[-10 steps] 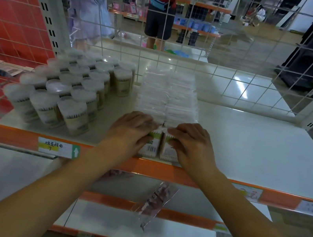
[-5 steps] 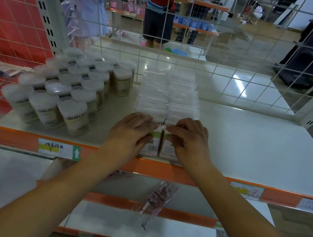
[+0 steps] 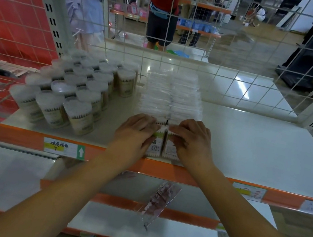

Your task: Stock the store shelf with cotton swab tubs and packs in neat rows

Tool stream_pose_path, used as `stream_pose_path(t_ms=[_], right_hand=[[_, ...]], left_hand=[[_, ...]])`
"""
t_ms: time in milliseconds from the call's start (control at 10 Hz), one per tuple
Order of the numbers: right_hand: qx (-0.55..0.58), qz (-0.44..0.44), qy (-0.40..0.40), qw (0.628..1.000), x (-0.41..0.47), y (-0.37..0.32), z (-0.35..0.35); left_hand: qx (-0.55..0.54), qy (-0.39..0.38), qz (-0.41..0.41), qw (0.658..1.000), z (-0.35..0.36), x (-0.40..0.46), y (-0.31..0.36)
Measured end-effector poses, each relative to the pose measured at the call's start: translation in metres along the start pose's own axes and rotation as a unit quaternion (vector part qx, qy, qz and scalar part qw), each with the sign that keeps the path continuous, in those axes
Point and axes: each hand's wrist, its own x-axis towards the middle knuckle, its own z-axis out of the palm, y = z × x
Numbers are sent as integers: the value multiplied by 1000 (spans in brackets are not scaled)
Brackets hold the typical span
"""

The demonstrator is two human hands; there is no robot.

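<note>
My left hand and right hand sit side by side at the centre of the frame, each with its fingers curled over the top of the front pack of swabs, so both grips are grasping a pack. There are two rows of packs, running from the orange front edge of the shelf back toward the wire grid; the packs stand so tight and glossy that I cannot count them.

I judge these packs light and thin, with soft, slippery film around stiff sticks. Squeezing would crumple the wrap, so I would hold them by the upper corners and sides, and nudge the row from the front rather than lift it.

Left of centre stand the tubs, upright with white lids, packed touching in about three columns; I count three along the front and roughly eighteen in all, though the back ones blur. They look rigid and light, best taken round the body.

One loose clear bag hangs at the lower shelf, in the lower middle of the frame.
</note>
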Motion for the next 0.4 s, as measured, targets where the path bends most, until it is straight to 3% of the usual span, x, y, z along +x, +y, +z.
stream_pose_path(t_ms=[400], right_hand=[[-51, -45, -39, 997, 4, -10, -15]], left_hand=[[22, 18, 46, 999, -12, 12, 4]])
